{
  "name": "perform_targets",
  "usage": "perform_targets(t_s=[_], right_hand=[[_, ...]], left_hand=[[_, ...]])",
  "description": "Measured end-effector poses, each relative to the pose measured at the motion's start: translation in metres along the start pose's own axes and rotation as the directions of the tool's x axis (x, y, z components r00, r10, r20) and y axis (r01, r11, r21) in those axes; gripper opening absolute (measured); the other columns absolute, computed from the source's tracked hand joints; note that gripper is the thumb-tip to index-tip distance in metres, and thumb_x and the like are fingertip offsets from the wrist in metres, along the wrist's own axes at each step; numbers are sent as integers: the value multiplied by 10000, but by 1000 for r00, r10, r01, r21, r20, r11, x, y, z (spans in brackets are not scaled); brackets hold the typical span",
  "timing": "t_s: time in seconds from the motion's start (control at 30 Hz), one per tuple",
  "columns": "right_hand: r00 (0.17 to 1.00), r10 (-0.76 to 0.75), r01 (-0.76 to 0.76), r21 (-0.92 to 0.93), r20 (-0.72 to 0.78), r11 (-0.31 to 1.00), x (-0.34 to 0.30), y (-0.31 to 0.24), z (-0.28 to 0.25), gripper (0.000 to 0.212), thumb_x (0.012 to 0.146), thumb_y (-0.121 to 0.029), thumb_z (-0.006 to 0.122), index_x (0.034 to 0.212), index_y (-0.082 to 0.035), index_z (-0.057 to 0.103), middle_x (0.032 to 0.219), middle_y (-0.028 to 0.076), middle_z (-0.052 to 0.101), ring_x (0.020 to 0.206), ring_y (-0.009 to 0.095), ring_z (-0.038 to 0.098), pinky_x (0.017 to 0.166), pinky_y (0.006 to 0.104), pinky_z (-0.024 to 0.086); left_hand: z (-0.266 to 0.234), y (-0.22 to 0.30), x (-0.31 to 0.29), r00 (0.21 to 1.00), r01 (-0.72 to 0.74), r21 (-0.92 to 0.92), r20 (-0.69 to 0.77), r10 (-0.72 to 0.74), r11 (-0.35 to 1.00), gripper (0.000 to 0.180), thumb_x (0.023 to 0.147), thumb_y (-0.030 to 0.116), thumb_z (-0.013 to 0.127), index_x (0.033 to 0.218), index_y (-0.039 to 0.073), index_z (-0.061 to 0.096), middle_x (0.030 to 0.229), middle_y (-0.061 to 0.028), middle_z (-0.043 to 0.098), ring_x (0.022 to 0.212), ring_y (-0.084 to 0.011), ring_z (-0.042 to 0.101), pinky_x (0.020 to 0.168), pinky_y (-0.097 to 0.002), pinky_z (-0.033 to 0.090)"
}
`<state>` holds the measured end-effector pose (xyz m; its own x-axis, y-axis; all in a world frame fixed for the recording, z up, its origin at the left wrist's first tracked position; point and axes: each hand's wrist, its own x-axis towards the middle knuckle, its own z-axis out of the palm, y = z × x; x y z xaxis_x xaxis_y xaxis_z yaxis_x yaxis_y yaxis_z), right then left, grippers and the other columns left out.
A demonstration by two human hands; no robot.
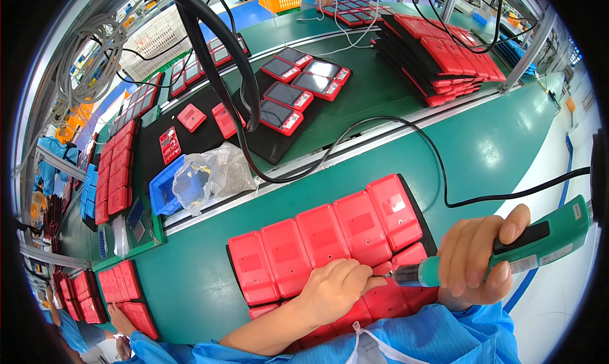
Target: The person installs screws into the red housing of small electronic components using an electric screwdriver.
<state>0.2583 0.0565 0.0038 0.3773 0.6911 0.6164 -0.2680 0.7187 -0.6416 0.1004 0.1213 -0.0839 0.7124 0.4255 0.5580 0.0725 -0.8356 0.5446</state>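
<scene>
A green electric screwdriver (pixel 558 234) with a black trigger is gripped in my right hand (pixel 472 256). It lies nearly level, its dark nose and thin bit pointing left. My left hand (pixel 336 291) is closed in a pinch right at the bit; whatever small thing the fingertips hold is too small to make out. Both hands are over rows of red plastic cases (pixel 320 234), backs up with small holes, on a black mat (pixel 424 227). My left forearm and hand cover part of the nearer row.
Beyond a metal rail, a blue bin (pixel 166 186) stands by a clear plastic bag (pixel 222 174). Red devices with screens (pixel 288 94) and stacked red cases (pixel 453 53) lie farther back. A black cable (pixel 438 155) crosses the green bench. At left, a co-worker's hand (pixel 120 319) touches other red cases.
</scene>
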Motion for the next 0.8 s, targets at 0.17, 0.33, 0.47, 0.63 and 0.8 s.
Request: perform_targets(t_s=[0.17, 0.33, 0.47, 0.63, 0.8], right_hand=[[998, -67, 67, 19, 4, 998, 0, 2, -2, 302, 801, -150, 564, 950, -67, 314, 499, 29, 452, 351, 140, 456, 320, 267, 416], [998, -54, 54, -2, -15, 999, 1, 0, -3, 300, 804, -147, 560, 961, -64, 318, 499, 33, 456, 349, 142, 463, 329, 270, 430], [998, -57, 57, 1, -18, 998, 0, -1, -3, 304, 803, -146, 563, 964, -61, 320, 499, 35, 458, 351, 145, 466, 331, 274, 434], [999, -50, 51, 29, -15, 998, 0, 1, -1, 302, 798, -143, 569, 958, -64, 326, 503, 40, 463, 358, 150, 473, 332, 277, 434], [1000, -22, 23, 50, -19, 999, 1, 2, -3, 311, 798, -140, 569, 965, -67, 318, 500, 35, 457, 351, 147, 459, 332, 272, 427]], left_hand=[[-2, 0, 3, 998, 67, -50, -15, -68, 997, 266, 548, 190, 743, 676, 59, 550, 553, -38, 496, 496, -176, 508, 435, -268, 411], [-5, -2, 6, 992, 126, -138, 10, -126, 982, 261, 542, 207, 745, 641, 65, 550, 534, -37, 497, 482, -172, 507, 426, -265, 398], [-2, -3, 3, 996, 91, -141, -12, -94, 986, 259, 538, 205, 746, 634, 66, 551, 528, -36, 490, 474, -172, 499, 423, -265, 394], [-4, 0, 2, 997, 64, -84, -29, -66, 994, 252, 542, 203, 743, 638, 65, 555, 545, -38, 494, 475, -177, 495, 426, -270, 395], [-7, -3, 6, 972, 214, -192, 142, -189, 958, 241, 585, 208, 722, 669, 60, 552, 574, -45, 507, 510, -190, 510, 448, -277, 411]])
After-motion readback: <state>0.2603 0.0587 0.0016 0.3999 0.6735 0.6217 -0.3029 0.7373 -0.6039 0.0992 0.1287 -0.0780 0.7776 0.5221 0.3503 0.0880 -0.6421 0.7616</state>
